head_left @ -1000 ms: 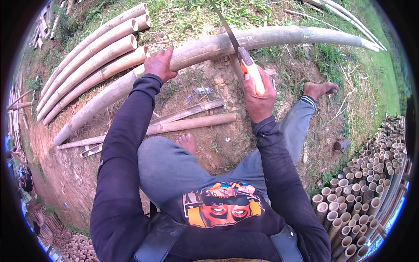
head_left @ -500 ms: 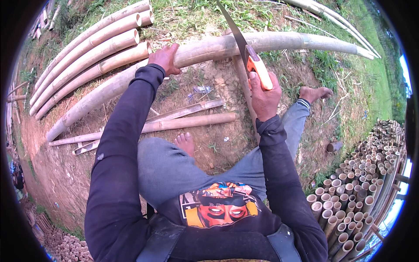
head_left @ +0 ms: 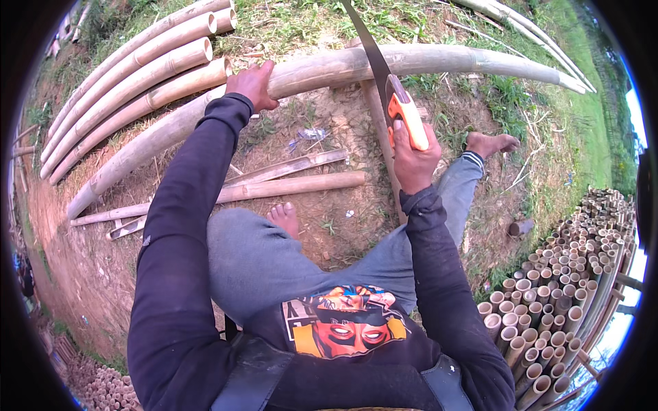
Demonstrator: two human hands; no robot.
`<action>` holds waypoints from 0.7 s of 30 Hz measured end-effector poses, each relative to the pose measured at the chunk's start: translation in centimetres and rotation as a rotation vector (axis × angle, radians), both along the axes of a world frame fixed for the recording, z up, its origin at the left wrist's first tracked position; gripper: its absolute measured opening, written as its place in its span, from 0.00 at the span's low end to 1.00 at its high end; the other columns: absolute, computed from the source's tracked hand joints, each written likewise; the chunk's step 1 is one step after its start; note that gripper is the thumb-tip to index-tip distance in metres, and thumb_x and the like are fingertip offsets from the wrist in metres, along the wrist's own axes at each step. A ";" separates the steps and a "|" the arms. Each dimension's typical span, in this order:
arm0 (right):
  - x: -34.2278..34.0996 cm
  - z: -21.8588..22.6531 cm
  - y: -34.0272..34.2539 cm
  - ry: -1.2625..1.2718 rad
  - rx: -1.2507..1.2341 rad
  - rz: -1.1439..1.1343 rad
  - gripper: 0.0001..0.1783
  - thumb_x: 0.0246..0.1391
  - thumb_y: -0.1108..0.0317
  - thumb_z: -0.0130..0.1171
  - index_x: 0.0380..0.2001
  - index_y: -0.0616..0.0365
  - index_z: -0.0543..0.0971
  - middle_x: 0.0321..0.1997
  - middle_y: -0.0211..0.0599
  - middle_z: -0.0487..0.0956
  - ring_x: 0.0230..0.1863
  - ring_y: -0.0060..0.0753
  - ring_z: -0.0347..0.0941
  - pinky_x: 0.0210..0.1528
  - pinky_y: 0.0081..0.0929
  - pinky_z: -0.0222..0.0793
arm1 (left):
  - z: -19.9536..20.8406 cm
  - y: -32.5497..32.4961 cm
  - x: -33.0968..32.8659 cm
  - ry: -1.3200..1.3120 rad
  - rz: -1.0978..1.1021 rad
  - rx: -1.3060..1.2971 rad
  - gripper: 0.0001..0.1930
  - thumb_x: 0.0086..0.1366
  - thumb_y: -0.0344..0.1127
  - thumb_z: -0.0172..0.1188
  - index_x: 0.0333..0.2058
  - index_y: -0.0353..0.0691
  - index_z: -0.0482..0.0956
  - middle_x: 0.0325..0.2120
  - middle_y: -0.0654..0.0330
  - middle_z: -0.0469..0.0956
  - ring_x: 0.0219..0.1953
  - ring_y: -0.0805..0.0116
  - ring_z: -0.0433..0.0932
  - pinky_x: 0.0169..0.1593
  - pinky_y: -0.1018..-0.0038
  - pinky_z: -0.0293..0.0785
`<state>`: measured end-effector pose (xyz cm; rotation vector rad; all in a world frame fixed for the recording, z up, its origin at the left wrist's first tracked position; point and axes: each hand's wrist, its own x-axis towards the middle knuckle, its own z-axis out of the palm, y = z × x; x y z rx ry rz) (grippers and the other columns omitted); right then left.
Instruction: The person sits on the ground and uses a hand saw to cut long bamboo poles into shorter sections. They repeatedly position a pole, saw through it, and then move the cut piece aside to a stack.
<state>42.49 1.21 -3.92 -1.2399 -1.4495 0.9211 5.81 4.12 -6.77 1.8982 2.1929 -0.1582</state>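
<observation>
A thick, long bamboo pole (head_left: 312, 74) lies across in front of me, its left end low near the ground. My left hand (head_left: 252, 86) is wrapped over this pole left of the middle. In my right hand (head_left: 415, 157) is the orange handle of a handsaw (head_left: 375, 63). The saw's dark blade crosses the pole near its middle and points away from me. Whether the teeth have entered the bamboo cannot be made out. A narrow wooden piece (head_left: 385, 137) runs from under the pole toward my right leg.
Several cut bamboo poles (head_left: 154, 72) lie side by side at the far left. Thinner bamboo pieces (head_left: 295, 186) rest on the dirt by my bare foot (head_left: 284, 218). A big stack of bamboo (head_left: 541, 301) fills the right. A short offcut (head_left: 521, 227) lies near it.
The view has shifted slightly. My right hand and the saw have slid a little toward me along the cut line. My left hand keeps its hold on the pole.
</observation>
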 end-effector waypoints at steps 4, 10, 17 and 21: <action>-0.6 -1.5 3.7 -0.040 0.012 0.039 0.10 0.66 0.68 0.71 0.42 0.65 0.83 0.30 0.28 0.81 0.31 0.16 0.74 0.35 0.21 0.72 | 0.7 -0.2 0.3 -0.010 -0.002 -0.022 0.48 0.48 0.50 0.82 0.65 0.47 0.68 0.51 0.45 0.81 0.54 0.42 0.84 0.56 0.50 0.81; 8.0 1.7 -14.3 -0.143 0.019 -0.013 0.08 0.70 0.70 0.67 0.44 0.64 0.81 0.27 0.28 0.81 0.22 0.13 0.73 0.23 0.17 0.67 | -0.1 0.0 -0.2 0.003 -0.022 -0.002 0.47 0.48 0.52 0.81 0.65 0.47 0.68 0.51 0.45 0.82 0.54 0.41 0.84 0.55 0.48 0.80; -1.8 -0.6 3.8 -0.089 0.229 0.030 0.10 0.68 0.66 0.70 0.38 0.62 0.83 0.27 0.25 0.81 0.21 0.12 0.71 0.22 0.20 0.66 | -0.1 -0.1 0.0 -0.004 0.004 0.003 0.48 0.48 0.51 0.82 0.66 0.46 0.67 0.52 0.46 0.82 0.55 0.43 0.83 0.56 0.49 0.81; -1.0 -1.3 3.2 -0.091 0.215 0.040 0.10 0.68 0.66 0.71 0.37 0.61 0.83 0.27 0.24 0.81 0.21 0.11 0.71 0.22 0.19 0.66 | 0.8 -0.1 0.2 0.005 -0.011 -0.009 0.49 0.48 0.52 0.82 0.66 0.46 0.66 0.52 0.45 0.81 0.55 0.43 0.83 0.56 0.50 0.81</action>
